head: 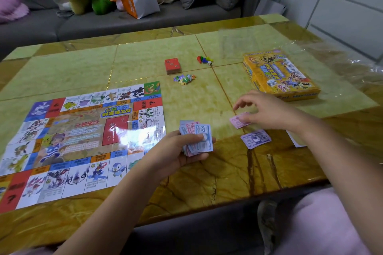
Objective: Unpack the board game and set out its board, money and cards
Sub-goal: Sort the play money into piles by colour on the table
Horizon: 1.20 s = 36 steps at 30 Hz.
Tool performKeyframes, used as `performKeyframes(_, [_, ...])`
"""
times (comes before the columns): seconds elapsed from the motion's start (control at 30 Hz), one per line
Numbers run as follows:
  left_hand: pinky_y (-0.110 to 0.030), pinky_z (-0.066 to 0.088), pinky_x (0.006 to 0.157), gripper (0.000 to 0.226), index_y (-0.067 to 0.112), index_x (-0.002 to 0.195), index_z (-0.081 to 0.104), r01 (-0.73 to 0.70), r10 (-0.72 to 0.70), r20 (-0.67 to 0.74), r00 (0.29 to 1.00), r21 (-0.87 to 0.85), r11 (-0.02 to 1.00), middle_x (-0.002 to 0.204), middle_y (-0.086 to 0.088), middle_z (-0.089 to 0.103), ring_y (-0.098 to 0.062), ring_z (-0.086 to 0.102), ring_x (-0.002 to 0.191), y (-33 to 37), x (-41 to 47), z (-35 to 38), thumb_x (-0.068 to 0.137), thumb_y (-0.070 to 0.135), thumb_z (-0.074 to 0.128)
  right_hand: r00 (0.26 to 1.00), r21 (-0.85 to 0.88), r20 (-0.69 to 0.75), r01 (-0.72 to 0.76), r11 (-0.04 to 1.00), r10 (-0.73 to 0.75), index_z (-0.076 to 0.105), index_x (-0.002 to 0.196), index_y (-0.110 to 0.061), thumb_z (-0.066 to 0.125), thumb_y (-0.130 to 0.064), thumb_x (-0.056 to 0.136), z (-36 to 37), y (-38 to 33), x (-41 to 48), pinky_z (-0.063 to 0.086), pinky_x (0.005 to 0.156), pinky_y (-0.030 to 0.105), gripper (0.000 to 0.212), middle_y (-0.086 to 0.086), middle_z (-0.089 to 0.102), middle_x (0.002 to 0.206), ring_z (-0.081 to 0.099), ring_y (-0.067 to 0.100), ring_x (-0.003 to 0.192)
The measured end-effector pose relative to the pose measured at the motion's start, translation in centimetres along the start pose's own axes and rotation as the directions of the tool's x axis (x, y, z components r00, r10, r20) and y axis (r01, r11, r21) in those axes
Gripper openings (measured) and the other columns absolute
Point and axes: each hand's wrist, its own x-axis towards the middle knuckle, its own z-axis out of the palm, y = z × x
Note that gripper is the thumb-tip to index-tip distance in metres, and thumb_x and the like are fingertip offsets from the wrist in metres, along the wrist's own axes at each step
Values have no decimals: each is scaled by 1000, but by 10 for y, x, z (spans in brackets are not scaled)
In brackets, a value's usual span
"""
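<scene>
My left hand grips the fanned wad of blue and pink paper banknotes, centre frame. My right hand, blurred, touches a pink paper note; pinching or pressing, I cannot tell. Best deal one colour per pile.

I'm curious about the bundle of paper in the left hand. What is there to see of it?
It is a fanned wad of play money, thin paper notes in blue and pink, the top blue one printed with 500. The left hand grips it from beneath, thumb pressed across the top note, holding it roughly flat over the marbled table, just right of the game board.
</scene>
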Motion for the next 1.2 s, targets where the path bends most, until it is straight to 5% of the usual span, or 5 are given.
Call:
performKeyframes(0.1, [-22,58,58,21,-1,106,61,-59,59,13,998,16,998,93,-13,74,-20,72,81,-1,-1,3,85,3,61,975,338,-218,25,941,52,65,82,-27,71,-19,83,-3,-21,-8,45,72,22,10,-9,65,82,59,5,75])
performKeyframes(0.23, [-21,55,56,25,2,94,68,-143,155,-42,987,218,966,82,-8,74,-17,71,72,-3,-2,10,71,9,74,998,615,-20,-32,788,56,69,92,-14,76,-23,76,9,-54,-32,51,66,28,19,-3,67,75,60,15,69])
performKeyframes(0.57, [-34,60,74,19,-1,105,61,-54,54,157,986,-2,999,98,-18,72,-28,70,88,-3,-9,13,91,0,48,994,615,73,-112,781,86,71,93,-23,77,-11,76,23,-52,-46,40,49,24,21,-1,64,66,54,6,51])
performKeyframes(0.87, [-22,56,59,11,5,97,66,-129,126,28,992,282,951,87,-7,75,-18,72,77,-6,-9,13,86,5,64,992,651,105,-124,749,73,70,91,-30,79,-11,72,23,-49,-52,40,50,17,27,3,67,90,58,8,71])
performKeyframes(1.2, [-19,54,57,15,5,94,69,-148,155,15,988,390,909,82,-6,75,-12,70,67,-7,-9,16,79,5,72,991,603,-18,-93,793,130,58,62,-13,80,-14,73,29,-56,-57,42,45,18,25,-1,60,50,53,10,42])
